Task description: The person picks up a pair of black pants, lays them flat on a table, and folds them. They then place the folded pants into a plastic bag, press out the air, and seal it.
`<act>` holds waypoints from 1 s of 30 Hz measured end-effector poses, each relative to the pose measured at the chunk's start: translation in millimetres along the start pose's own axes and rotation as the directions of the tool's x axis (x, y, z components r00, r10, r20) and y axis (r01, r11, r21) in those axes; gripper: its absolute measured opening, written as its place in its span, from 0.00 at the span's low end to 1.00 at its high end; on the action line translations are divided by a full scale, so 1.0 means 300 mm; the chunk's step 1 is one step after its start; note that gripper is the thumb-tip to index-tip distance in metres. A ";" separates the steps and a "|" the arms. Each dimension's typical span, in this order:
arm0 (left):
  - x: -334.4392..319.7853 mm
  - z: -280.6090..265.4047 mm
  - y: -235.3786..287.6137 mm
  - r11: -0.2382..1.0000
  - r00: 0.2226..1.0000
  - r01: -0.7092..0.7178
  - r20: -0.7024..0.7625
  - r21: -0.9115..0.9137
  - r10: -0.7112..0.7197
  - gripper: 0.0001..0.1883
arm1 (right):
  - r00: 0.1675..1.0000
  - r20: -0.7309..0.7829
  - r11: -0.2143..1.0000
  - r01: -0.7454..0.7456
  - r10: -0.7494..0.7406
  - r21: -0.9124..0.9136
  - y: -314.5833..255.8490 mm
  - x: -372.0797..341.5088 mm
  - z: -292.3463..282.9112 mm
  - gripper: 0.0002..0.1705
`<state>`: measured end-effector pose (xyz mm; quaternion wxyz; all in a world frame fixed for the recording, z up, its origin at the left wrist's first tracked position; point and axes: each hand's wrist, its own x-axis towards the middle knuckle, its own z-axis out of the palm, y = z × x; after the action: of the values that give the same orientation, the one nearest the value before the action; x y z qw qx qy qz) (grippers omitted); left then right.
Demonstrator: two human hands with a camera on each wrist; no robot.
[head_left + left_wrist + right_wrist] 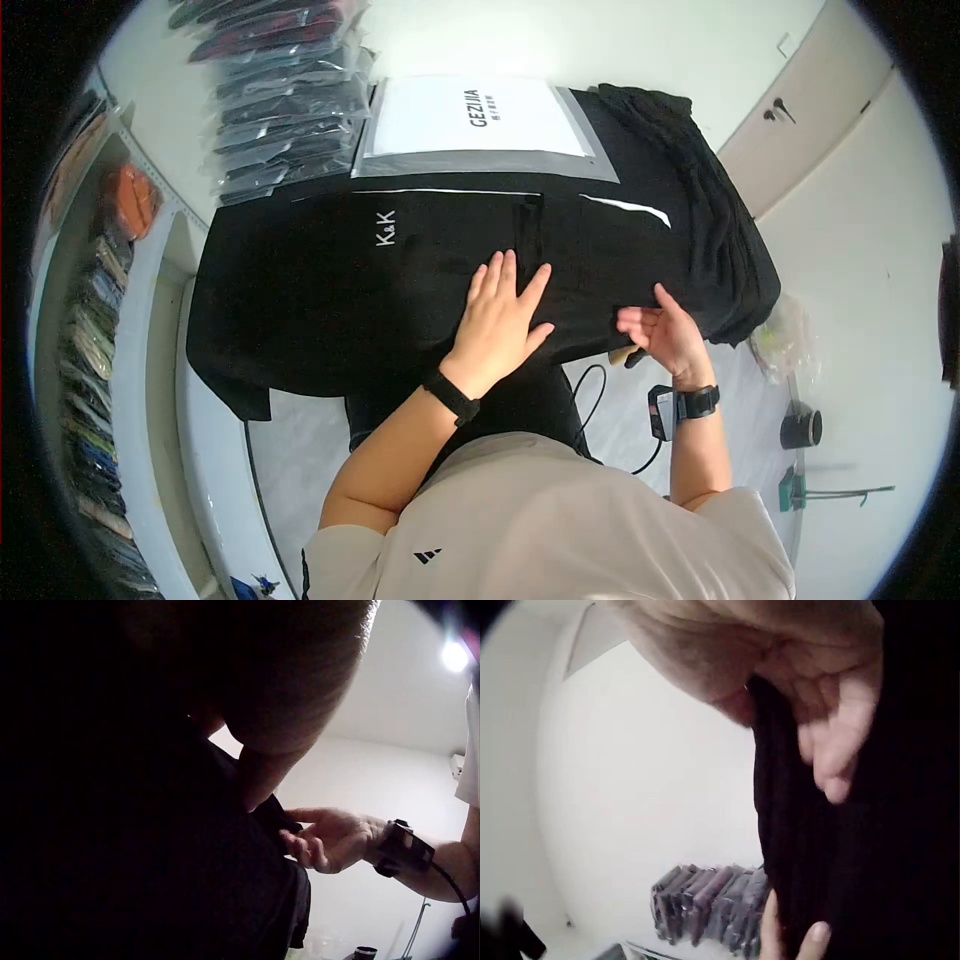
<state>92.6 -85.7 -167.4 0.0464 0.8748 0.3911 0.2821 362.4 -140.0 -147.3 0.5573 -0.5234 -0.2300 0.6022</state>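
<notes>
Black cloth with white K&K lettering point(300, 290) lies spread over the work surface in the head view. My left hand point(497, 325) rests flat on it, palm down and fingers spread. To the right, my right hand point(665, 335) is at the cloth's near edge, palm turned inward, fingers loosely bent. In the right wrist view, the edge of the black cloth point(787, 795) runs up between the thumb side and loose fingers of my right hand point(810, 682), with no pinch visible. The left wrist view is mostly dark, with my right hand point(330, 840) beside the cloth edge.
A clear bag with a white GEZIJIA sheet point(430, 130) lies at the far side, beside a stack of bagged dark garments point(290, 120). Shelves of packed clothes point(95, 340) stand at left. More bunched black cloth point(715, 230) lies at right; a cable point(600, 390) hangs below the near edge.
</notes>
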 end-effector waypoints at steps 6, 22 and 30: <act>0.003 -0.008 0.003 1.000 1.000 -0.013 0.017 -0.018 0.013 0.37 | 0.654 0.355 0.084 0.541 -0.669 -0.837 -0.012 -0.060 0.235 0.18; -0.086 -0.104 -0.114 0.943 0.984 0.180 -0.051 0.281 -0.173 0.24 | 0.641 0.477 -0.139 0.504 -0.602 -0.853 0.080 0.123 0.324 0.24; -0.089 -0.107 -0.113 0.946 0.982 0.189 -0.064 0.262 -0.178 0.24 | 0.592 0.350 0.070 0.570 -0.726 -0.819 -0.041 0.079 0.449 0.24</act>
<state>39.0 -85.8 -162.8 -0.0534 0.8271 0.5061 0.2385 252.3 -73.8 -99.0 0.4206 -0.6117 -0.6692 0.0313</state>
